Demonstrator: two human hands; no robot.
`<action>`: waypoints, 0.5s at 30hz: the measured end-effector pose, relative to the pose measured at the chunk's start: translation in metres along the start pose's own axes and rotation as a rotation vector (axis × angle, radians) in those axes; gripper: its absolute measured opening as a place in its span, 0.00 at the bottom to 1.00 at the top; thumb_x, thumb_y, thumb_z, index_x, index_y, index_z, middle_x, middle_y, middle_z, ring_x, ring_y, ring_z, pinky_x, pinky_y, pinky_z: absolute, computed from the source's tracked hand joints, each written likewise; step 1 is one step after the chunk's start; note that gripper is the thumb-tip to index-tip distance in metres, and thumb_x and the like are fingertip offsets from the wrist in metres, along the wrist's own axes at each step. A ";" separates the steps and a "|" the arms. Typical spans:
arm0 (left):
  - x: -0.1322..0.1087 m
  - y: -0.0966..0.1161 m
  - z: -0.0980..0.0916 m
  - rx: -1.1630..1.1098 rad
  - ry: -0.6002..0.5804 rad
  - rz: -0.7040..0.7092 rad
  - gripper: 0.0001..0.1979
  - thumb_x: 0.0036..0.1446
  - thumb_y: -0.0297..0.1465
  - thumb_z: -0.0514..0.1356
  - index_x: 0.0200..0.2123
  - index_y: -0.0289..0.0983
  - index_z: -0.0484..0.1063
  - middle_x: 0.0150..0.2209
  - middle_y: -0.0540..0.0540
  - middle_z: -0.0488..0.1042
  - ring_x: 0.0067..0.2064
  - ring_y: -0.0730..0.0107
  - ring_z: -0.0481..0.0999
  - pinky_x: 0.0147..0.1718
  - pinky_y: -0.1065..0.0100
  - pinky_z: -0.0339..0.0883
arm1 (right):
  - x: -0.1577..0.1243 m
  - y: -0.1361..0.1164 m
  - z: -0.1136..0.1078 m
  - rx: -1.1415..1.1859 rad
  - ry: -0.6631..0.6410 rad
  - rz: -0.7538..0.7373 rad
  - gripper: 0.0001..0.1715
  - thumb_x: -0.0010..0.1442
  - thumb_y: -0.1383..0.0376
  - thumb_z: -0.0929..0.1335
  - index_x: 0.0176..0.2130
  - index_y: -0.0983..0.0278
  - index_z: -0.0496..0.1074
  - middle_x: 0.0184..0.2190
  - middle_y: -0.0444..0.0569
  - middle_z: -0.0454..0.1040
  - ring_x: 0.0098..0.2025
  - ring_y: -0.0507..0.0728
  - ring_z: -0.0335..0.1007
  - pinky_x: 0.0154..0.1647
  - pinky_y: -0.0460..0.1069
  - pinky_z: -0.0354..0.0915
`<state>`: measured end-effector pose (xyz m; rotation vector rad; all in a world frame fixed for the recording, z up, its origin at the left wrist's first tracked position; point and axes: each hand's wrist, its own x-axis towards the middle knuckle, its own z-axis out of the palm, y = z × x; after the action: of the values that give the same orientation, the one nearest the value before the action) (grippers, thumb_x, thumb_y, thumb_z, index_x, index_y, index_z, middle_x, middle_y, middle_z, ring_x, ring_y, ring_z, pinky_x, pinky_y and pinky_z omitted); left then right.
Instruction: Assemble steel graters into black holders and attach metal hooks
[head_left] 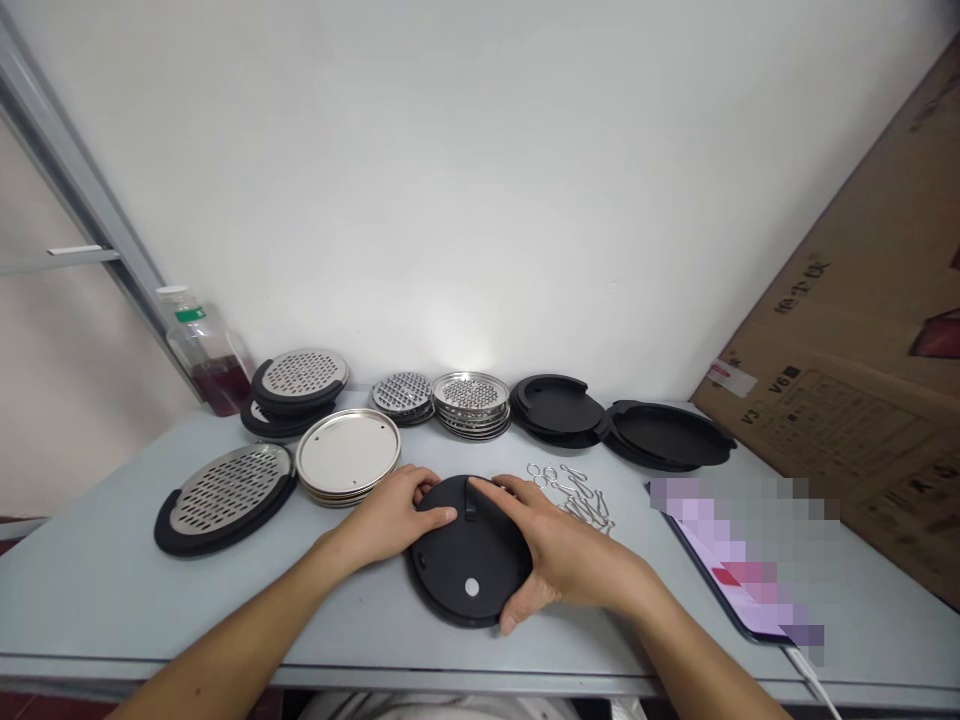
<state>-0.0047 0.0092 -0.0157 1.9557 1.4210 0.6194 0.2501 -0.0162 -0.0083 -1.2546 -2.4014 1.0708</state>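
A round black disc [474,560] with a small tab near its far edge and a pale round spot lies in front of me on the table. My left hand [409,510] grips its far left rim, thumb on the top face. My right hand [544,550] wraps its right side, fingers at the far edge by the tab and thumb at the near right rim. Just left of my left hand is a stack of plain metal discs [348,450]. Small metal clips [581,498] lie scattered beyond my right hand.
Perforated discs in black rims [232,490] lie at left, with more [304,375] behind. Stacks of perforated metal discs [471,400] and black round parts [559,405] line the wall. A bottle [210,360] stands back left; a phone [735,570] and a cardboard box [847,350] are right.
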 end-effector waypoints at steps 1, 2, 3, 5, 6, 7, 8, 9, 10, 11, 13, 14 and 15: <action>0.000 0.000 0.000 0.012 0.001 0.004 0.18 0.51 0.41 0.66 0.42 0.36 0.77 0.40 0.43 0.77 0.40 0.58 0.75 0.42 0.60 0.68 | 0.000 0.000 0.000 -0.001 0.001 -0.005 0.74 0.34 0.52 0.82 0.70 0.45 0.45 0.68 0.53 0.47 0.65 0.70 0.55 0.62 0.58 0.60; 0.000 0.000 0.001 0.021 0.002 0.007 0.18 0.52 0.41 0.66 0.42 0.36 0.77 0.40 0.43 0.77 0.40 0.58 0.75 0.42 0.61 0.68 | 0.000 -0.001 0.001 -0.001 0.002 -0.010 0.74 0.34 0.52 0.82 0.70 0.46 0.45 0.68 0.53 0.48 0.65 0.70 0.56 0.61 0.58 0.61; 0.000 0.000 0.001 0.027 0.002 0.010 0.17 0.52 0.40 0.65 0.42 0.36 0.77 0.40 0.43 0.77 0.40 0.58 0.75 0.42 0.61 0.68 | 0.001 -0.001 0.001 -0.001 0.004 -0.014 0.74 0.34 0.51 0.82 0.70 0.46 0.46 0.68 0.53 0.48 0.65 0.70 0.56 0.61 0.57 0.61; 0.000 0.000 0.001 0.036 0.005 0.014 0.18 0.53 0.40 0.65 0.44 0.36 0.77 0.40 0.43 0.77 0.41 0.58 0.75 0.42 0.60 0.68 | 0.001 -0.003 0.001 0.001 0.002 -0.019 0.74 0.33 0.50 0.82 0.70 0.47 0.46 0.68 0.53 0.49 0.64 0.70 0.56 0.61 0.57 0.62; 0.000 0.000 0.001 0.038 0.008 0.019 0.19 0.53 0.40 0.65 0.45 0.36 0.77 0.40 0.43 0.77 0.41 0.58 0.75 0.43 0.60 0.68 | 0.001 -0.004 0.000 0.007 -0.002 -0.020 0.74 0.33 0.50 0.82 0.70 0.47 0.47 0.68 0.53 0.49 0.64 0.70 0.56 0.60 0.57 0.62; 0.000 -0.001 0.001 0.038 0.012 0.025 0.19 0.53 0.40 0.65 0.46 0.36 0.77 0.41 0.42 0.77 0.41 0.58 0.75 0.43 0.60 0.68 | 0.000 -0.005 -0.001 0.015 -0.001 -0.023 0.73 0.34 0.49 0.82 0.70 0.47 0.48 0.68 0.53 0.50 0.64 0.70 0.57 0.60 0.56 0.62; 0.000 -0.002 0.001 0.037 0.016 0.033 0.19 0.53 0.40 0.65 0.46 0.36 0.77 0.41 0.42 0.77 0.41 0.57 0.75 0.43 0.60 0.68 | 0.000 -0.005 -0.002 0.024 0.008 -0.026 0.71 0.35 0.48 0.81 0.69 0.48 0.48 0.67 0.52 0.51 0.64 0.70 0.57 0.61 0.57 0.61; 0.000 -0.002 0.001 0.036 0.019 0.039 0.19 0.53 0.41 0.65 0.46 0.36 0.77 0.42 0.42 0.77 0.42 0.57 0.75 0.43 0.59 0.68 | 0.000 -0.004 -0.004 0.031 0.031 -0.025 0.69 0.38 0.48 0.81 0.69 0.48 0.49 0.67 0.52 0.53 0.63 0.69 0.58 0.61 0.57 0.61; 0.000 -0.003 0.002 0.034 0.021 0.043 0.19 0.53 0.41 0.65 0.46 0.37 0.77 0.42 0.42 0.77 0.42 0.57 0.75 0.44 0.59 0.68 | 0.000 -0.002 -0.006 0.035 0.070 -0.018 0.65 0.41 0.47 0.79 0.69 0.49 0.51 0.66 0.52 0.55 0.63 0.68 0.59 0.60 0.57 0.61; 0.000 -0.004 0.002 0.033 0.022 0.044 0.20 0.54 0.41 0.65 0.46 0.37 0.77 0.43 0.42 0.77 0.42 0.57 0.75 0.44 0.59 0.68 | 0.000 0.000 -0.009 0.030 0.129 0.001 0.60 0.45 0.46 0.78 0.69 0.51 0.53 0.65 0.53 0.59 0.61 0.67 0.61 0.59 0.56 0.62; 0.000 -0.006 0.002 0.029 0.022 0.041 0.20 0.54 0.41 0.64 0.48 0.37 0.76 0.43 0.42 0.76 0.43 0.57 0.75 0.45 0.59 0.69 | 0.001 0.009 -0.015 -0.015 0.292 0.084 0.47 0.55 0.47 0.73 0.67 0.56 0.59 0.57 0.55 0.69 0.54 0.65 0.68 0.53 0.55 0.65; 0.000 -0.006 0.002 0.027 0.024 0.041 0.21 0.55 0.41 0.64 0.48 0.37 0.76 0.43 0.42 0.76 0.44 0.57 0.75 0.46 0.59 0.69 | 0.002 0.015 -0.018 -0.067 0.391 0.145 0.39 0.59 0.48 0.71 0.64 0.60 0.63 0.50 0.56 0.74 0.50 0.64 0.71 0.50 0.55 0.67; 0.000 -0.006 0.003 0.027 0.028 0.044 0.21 0.55 0.41 0.64 0.49 0.37 0.75 0.43 0.42 0.76 0.44 0.57 0.75 0.46 0.59 0.69 | 0.004 0.022 -0.022 -0.140 0.488 0.217 0.31 0.63 0.51 0.68 0.60 0.63 0.67 0.46 0.56 0.76 0.47 0.63 0.73 0.49 0.55 0.67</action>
<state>-0.0071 0.0096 -0.0220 2.0110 1.4138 0.6533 0.2722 0.0055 -0.0080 -1.6310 -2.0268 0.5589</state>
